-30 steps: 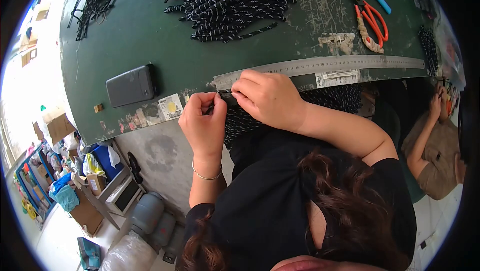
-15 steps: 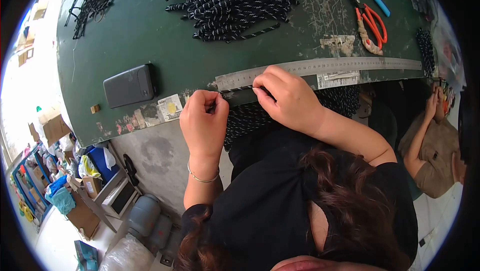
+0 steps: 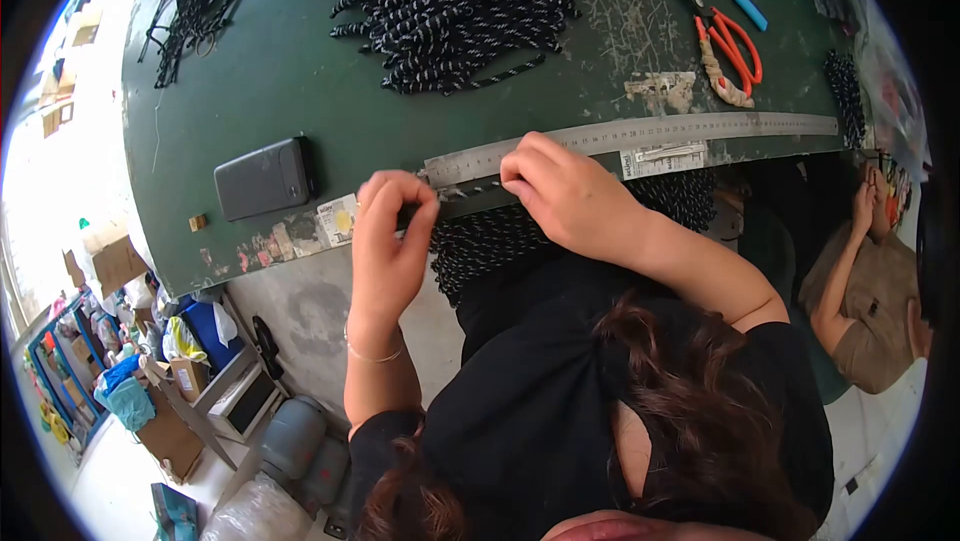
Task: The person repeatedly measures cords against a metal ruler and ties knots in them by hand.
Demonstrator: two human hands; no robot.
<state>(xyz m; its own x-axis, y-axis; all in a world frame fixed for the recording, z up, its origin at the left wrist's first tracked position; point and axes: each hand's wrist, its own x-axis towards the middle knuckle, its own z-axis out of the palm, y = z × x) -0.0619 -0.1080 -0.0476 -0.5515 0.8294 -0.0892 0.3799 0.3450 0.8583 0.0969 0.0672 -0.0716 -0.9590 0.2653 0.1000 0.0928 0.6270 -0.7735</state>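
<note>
A short black cord with white flecks [image 3: 474, 189] lies along the near edge of a steel ruler [image 3: 735, 125], at its low-number end. My right hand [image 3: 565, 191] is closed in a pinch on this cord, over the ruler's edge. At the ruler's left end is my left hand [image 3: 390, 236], its fingers curled and blurred by motion. Whether these fingers still touch the cord's end, I cannot tell. Below the table edge, more flecked cord [image 3: 480, 253] lies on my lap, partly hidden by my arms.
A big pile of flecked cords [image 3: 460, 16] covers the table's far side. Orange-handled scissors [image 3: 735, 51] and a blue lighter [image 3: 748, 9] lie at the far right. A dark power bank [image 3: 262, 179] sits left of my hands. Another person [image 3: 870, 271] sits at the right.
My left hand has moved slightly left, its curl looser and blurred. My right hand stays pinched on the cord. The whole view has shifted a little.
</note>
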